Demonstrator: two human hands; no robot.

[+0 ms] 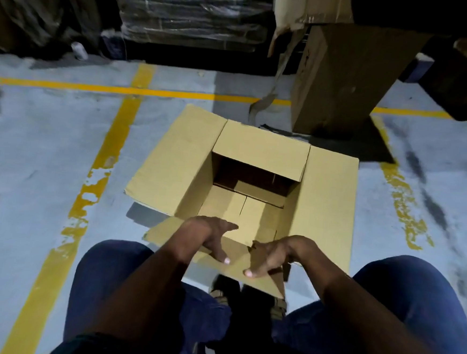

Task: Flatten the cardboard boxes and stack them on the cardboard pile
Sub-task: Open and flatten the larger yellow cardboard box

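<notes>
An open tan cardboard box (328, 201) stands on the floor in front of me, all its top flaps folded outward and its bottom closed. My left hand (208, 237) and my right hand (275, 254) both grip the near flap (236, 265) at its fold. Each thumb lies on top of the flap, and the fingers reach over the edge into the box. The box's inside holds nothing.
A tall brown box (332, 81) stands behind on the right, on a dark flat sheet (368, 151). More cardboard (312, 7) is piled above it. A wrapped pallet (189, 11) and a white bottle (79, 50) sit at the back. Yellow lines (111, 150) cross the grey floor. My knees flank the box.
</notes>
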